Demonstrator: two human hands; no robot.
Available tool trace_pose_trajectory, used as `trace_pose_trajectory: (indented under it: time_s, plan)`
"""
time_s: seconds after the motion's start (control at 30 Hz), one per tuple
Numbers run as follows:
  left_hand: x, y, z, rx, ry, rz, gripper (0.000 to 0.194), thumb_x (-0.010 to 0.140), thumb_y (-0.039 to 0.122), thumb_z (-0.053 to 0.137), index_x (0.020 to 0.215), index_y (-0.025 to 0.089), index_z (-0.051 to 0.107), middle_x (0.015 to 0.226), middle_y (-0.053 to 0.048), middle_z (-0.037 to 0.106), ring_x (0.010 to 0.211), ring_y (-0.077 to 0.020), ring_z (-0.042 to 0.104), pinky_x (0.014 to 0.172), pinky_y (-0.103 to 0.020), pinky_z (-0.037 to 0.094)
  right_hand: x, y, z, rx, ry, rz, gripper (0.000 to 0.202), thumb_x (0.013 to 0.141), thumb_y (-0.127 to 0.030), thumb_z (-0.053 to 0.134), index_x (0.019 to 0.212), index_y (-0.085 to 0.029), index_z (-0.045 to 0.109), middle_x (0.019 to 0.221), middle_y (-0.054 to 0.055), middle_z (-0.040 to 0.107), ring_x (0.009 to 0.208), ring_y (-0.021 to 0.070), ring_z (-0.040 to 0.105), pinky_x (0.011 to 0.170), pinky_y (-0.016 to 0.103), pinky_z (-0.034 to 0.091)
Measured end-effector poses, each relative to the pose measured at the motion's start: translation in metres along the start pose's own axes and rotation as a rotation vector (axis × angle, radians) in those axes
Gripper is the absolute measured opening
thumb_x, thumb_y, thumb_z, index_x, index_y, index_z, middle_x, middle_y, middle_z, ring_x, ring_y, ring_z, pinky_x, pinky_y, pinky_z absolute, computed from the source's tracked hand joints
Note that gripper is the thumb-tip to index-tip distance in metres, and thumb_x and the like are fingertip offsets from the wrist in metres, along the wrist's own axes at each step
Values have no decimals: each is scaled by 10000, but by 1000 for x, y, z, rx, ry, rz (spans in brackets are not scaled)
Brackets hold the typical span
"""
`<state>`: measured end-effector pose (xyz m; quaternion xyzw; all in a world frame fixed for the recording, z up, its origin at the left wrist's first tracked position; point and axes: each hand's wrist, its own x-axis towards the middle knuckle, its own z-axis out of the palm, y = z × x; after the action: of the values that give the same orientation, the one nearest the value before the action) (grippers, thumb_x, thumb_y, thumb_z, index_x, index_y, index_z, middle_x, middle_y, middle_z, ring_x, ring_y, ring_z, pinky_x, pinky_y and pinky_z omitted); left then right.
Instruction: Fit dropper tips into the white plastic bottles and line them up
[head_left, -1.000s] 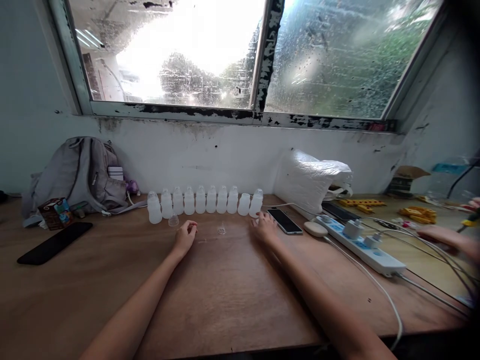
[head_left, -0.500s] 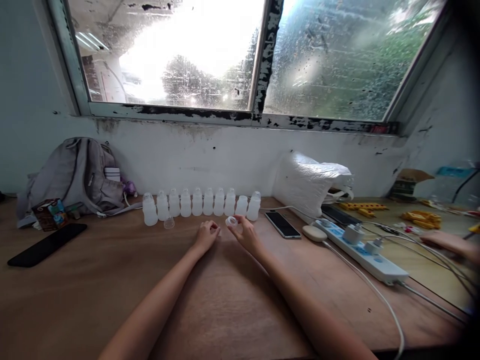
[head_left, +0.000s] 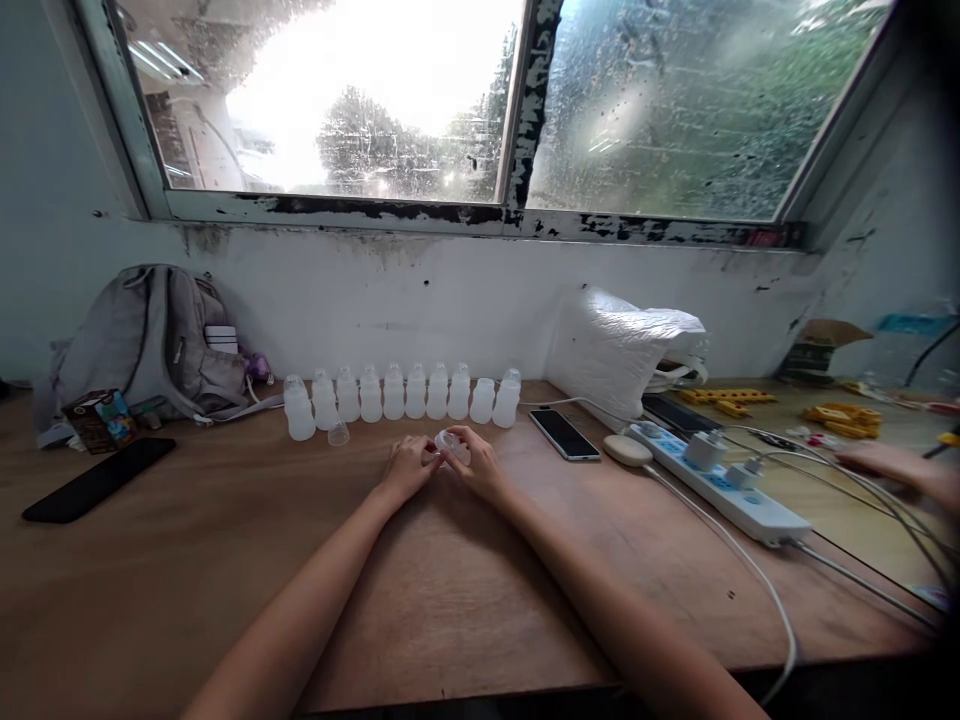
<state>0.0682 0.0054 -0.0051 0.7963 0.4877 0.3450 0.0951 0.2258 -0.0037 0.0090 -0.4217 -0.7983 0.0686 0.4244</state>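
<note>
In the middle of the brown table, my right hand [head_left: 472,462] grips a small clear plastic ring-shaped part [head_left: 448,440] between thumb and fingers. Close beside it on the left is my left hand [head_left: 409,466], its fingers closed and its fingertips near the part; what they pinch is too small to make out. Behind the hands stands a row of several frosted bottles [head_left: 394,392], most with clear domed tops. One bottle [head_left: 482,401], second from the right, has no dome. A loose clear cap [head_left: 338,434] lies in front of the row's left part.
A phone [head_left: 565,434], a round white pad [head_left: 628,450] and a power strip [head_left: 720,485] with cables lie to the right. Behind is a silvery bag [head_left: 607,350]. At left are a black phone [head_left: 101,480], a carton and a grey backpack [head_left: 150,350]. Another person's hand [head_left: 892,465] is far right.
My right hand has moved left with the clear part, up to my left hand. The view has tilted slightly, so the scene sits a little higher.
</note>
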Motion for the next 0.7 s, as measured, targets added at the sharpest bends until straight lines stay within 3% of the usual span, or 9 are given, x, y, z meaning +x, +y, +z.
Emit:
trace_pose_trajectory:
  time_s: [0.13,0.23,0.3,0.43,0.57,0.7]
  plan:
    - [-4,-2,-1,48,-102,-77,286,710,432,521,880,207,568,924,-52,587,921,-235,475,827,-375,312,-1,-4,1,22,-31,-52,286,744,-265,492,1021,-198,471,979,60,577,921,174,525,806,292,394]
    - [-4,-8,-2,-40,-135,-120,455,605,413,619,1005,219,521,1041,-63,549,995,-254,454,858,-377,317,-4,1,9,26,-66,-2,331,722,-269,517,1041,-203,460,968,56,582,901,173,533,789,292,396]
    - [-3,-14,-3,-170,-110,-109,544,532,300,673,1037,205,497,1066,-74,537,1015,-249,453,870,-354,332,-6,7,15,22,-125,66,368,707,-279,541,1056,-207,451,953,55,592,884,176,541,773,298,398]
    - [0,-23,-4,-332,-3,-112,360,572,81,532,920,170,514,980,-55,559,964,-186,497,852,-299,375,-11,13,24,-41,-213,95,405,686,-308,580,1060,-210,461,977,66,594,929,201,522,797,337,370]
    - [2,-26,-1,-350,62,-133,270,640,58,421,880,148,505,930,-65,561,933,-162,515,825,-296,399,-9,10,24,-45,-143,53,354,723,-348,543,1039,-199,490,1002,74,571,947,197,501,811,336,365]
    - [0,-21,-1,-363,27,-82,276,643,103,503,911,161,528,938,-56,584,909,-160,534,809,-280,413,-2,6,20,-19,-35,61,118,758,-263,495,797,-189,577,841,57,592,841,179,521,763,308,392]
